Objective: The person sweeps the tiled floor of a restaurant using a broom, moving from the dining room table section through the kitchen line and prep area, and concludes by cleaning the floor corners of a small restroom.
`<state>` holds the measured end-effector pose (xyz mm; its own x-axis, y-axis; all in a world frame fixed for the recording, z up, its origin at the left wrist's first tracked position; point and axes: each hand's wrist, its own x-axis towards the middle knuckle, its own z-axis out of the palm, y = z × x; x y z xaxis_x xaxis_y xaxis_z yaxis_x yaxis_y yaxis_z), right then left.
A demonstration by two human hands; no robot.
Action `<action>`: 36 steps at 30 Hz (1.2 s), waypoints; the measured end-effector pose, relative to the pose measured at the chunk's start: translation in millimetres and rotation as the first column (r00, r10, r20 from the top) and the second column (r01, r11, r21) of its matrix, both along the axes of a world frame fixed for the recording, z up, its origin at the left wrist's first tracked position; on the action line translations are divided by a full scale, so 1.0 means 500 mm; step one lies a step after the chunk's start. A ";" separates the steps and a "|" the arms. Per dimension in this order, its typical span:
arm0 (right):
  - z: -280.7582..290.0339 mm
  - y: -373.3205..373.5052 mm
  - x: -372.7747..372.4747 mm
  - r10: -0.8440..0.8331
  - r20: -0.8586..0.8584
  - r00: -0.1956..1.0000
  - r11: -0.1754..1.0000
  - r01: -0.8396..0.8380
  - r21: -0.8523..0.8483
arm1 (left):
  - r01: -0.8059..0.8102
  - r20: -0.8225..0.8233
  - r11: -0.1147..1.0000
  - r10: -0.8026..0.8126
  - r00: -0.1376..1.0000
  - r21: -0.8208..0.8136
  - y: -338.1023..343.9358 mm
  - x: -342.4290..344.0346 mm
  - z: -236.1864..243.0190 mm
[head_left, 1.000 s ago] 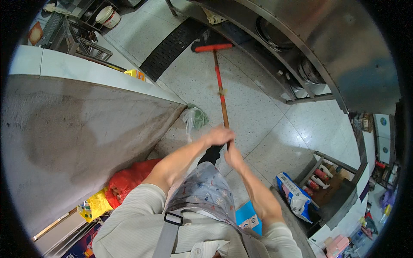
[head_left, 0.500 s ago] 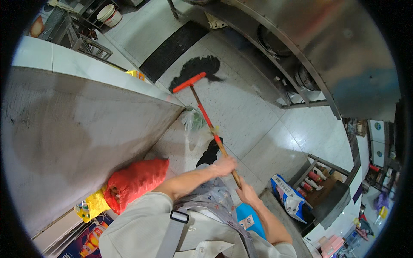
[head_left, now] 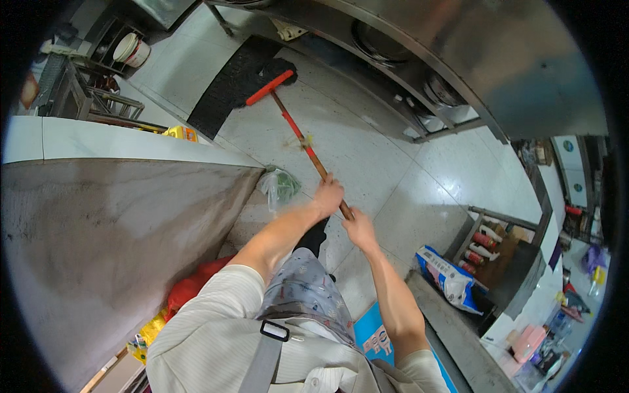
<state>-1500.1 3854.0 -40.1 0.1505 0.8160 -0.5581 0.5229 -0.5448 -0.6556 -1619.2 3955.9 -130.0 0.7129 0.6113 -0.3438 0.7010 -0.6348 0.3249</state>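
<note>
Both my hands grip the handle of a mop [head_left: 318, 164], which slants away from me to the upper left. My left hand [head_left: 329, 196] is closed around the wooden part, farther up the stick. Nearer the handle's end, my right hand [head_left: 359, 228] is wrapped around it too. The red crossbar [head_left: 269, 88] of the mop carries dark strands [head_left: 278, 68], spread on the tiled floor and overlapping a black mat [head_left: 226, 82]. A clear plastic bag with something green [head_left: 280, 187] lies by the wall corner, left of the handle.
A low wall [head_left: 118, 216] runs along my left, with a red sack [head_left: 193, 285] beside it. At the upper right stands a metal counter [head_left: 485, 59] with shelves beneath. A rack of bottles [head_left: 485, 245] and a blue-and-white package [head_left: 449, 278] are at right. A bucket [head_left: 131, 50] sits far left.
My hands and the mop have pushed forward, away from my body. The mop head has slid up and left, its strands now reaching onto the black mat. Both hands keep their hold.
</note>
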 end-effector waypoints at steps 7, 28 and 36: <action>0.065 -0.439 0.013 -0.229 -0.011 0.973 0.969 0.227 -0.097 | 0.346 -0.031 0.918 -0.358 0.933 -0.194 -0.380 0.078 0.055; 0.350 -1.225 -0.495 -0.984 -0.172 -0.050 0.012 0.939 -0.342 | 0.808 0.335 -0.339 -0.923 -0.187 -0.482 -1.132 -0.027 0.313; 0.319 -1.002 -0.169 -0.976 -0.105 0.191 0.215 0.924 -0.316 | 0.990 0.389 0.061 -0.915 0.106 -0.127 -0.967 0.181 0.173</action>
<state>-1584.4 3352.9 119.2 0.5984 0.0492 -0.7996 -0.6201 -0.6034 -0.5013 -1528.7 3472.5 -43.6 0.6492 -0.7520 -0.1140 -0.5238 -0.5507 0.6499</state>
